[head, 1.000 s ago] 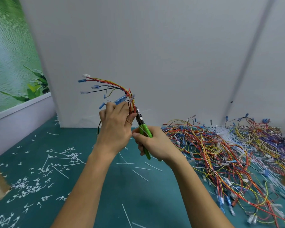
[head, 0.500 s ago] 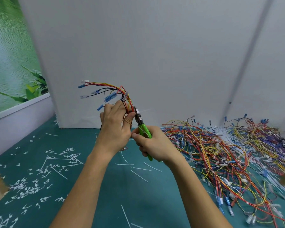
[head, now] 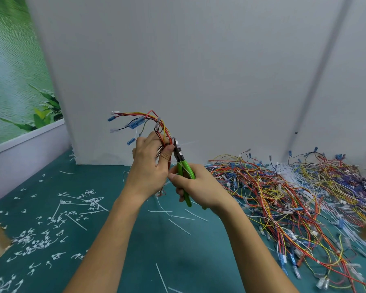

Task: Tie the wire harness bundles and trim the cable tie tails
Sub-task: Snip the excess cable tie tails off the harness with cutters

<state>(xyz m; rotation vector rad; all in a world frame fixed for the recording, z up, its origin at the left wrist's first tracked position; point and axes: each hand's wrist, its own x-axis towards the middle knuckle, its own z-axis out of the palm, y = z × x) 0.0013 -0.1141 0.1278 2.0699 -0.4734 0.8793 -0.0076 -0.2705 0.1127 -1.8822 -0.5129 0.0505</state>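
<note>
Harness (head: 156, 123) is held up above the table (head: 178, 261), the left hand (head: 150, 166) curled round its wires. The right hand (head: 199, 187) wraps its fingers round the green cutters (head: 181, 159), whose tip meets the white tail (head: 187, 143). The connector tags are too small to read.

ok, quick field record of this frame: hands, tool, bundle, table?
left hand: grips wire bundle, raised above the table
right hand: grips green cutters
cutter head: up against the bundle, by the left thumb
tie tail: faint white strip sticking out right of the cutter head
harness pile: loose, on the right of the green mat
offcuts: white bits scattered on the left
</note>
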